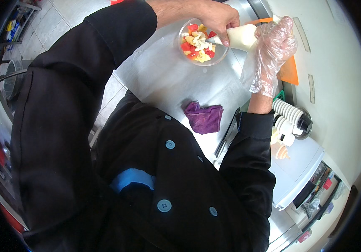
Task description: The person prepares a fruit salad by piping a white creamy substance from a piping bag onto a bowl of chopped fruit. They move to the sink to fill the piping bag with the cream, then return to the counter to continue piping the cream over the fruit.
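My right hand point(276, 39), in a clear plastic glove, is wrapped around the wide end of a piping bag point(241, 37) full of pale cream. At the bag's narrow end, the fingers of my bare left hand point(218, 20) hold it just behind the metal piping tip point(211, 40). That tip points into a clear round plastic bowl point(221, 56). Inside the bowl lie red and yellow fruit pieces point(194, 48), with white cream point(200, 41) on top of them, close to the tip. The bowl rests on a stainless steel table point(168, 75).
A folded purple cloth point(204, 118) lies nearer my body, beside a black-handled knife point(224, 141). Orange cutting boards point(289, 71) lean by the wall at the right. Stacked white cups point(286, 111) stand behind my right forearm, near a white appliance top point(297, 167).
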### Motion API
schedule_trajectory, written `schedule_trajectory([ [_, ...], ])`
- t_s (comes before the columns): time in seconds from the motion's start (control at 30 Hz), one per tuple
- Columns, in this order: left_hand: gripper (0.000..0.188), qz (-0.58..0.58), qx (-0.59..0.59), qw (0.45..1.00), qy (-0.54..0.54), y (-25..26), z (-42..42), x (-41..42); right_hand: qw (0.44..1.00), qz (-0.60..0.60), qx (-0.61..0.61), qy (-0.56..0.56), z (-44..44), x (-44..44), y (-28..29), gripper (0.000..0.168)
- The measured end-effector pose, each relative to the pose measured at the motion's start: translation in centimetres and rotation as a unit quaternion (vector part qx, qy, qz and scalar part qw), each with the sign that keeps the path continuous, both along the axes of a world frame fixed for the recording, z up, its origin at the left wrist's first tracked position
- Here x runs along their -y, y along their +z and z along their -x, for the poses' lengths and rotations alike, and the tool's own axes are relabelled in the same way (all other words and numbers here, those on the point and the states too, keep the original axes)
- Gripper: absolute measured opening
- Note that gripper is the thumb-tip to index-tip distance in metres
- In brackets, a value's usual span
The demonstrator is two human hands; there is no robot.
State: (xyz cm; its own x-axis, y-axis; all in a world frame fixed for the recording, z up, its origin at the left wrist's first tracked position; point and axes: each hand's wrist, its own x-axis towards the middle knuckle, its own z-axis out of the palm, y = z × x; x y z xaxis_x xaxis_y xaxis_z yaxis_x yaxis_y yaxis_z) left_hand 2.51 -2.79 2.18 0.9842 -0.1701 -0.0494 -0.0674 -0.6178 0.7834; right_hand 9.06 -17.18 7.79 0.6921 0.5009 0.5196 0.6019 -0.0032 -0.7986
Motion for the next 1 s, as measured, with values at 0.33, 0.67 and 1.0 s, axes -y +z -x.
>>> schedule_trajectory([
  [0.33,0.041,-0.009,0.023,1.000,0.004,-0.3,-0.6,0.4,1.000,0.011,0.017,0.005,-0.2,0.1,-0.1,0.035],
  [0.67,0.048,-0.067,-0.005,0.998,0.001,1.1,-0.5,1.0,1.000,0.016,0.012,0.015,-0.2,0.5,0.0,0.020],
  [1.0,0.052,-0.054,-0.025,0.997,-0.044,0.8,-0.4,0.7,0.999,0.020,-0.016,-0.021,-0.1,0.9,1.2,0.038],
])
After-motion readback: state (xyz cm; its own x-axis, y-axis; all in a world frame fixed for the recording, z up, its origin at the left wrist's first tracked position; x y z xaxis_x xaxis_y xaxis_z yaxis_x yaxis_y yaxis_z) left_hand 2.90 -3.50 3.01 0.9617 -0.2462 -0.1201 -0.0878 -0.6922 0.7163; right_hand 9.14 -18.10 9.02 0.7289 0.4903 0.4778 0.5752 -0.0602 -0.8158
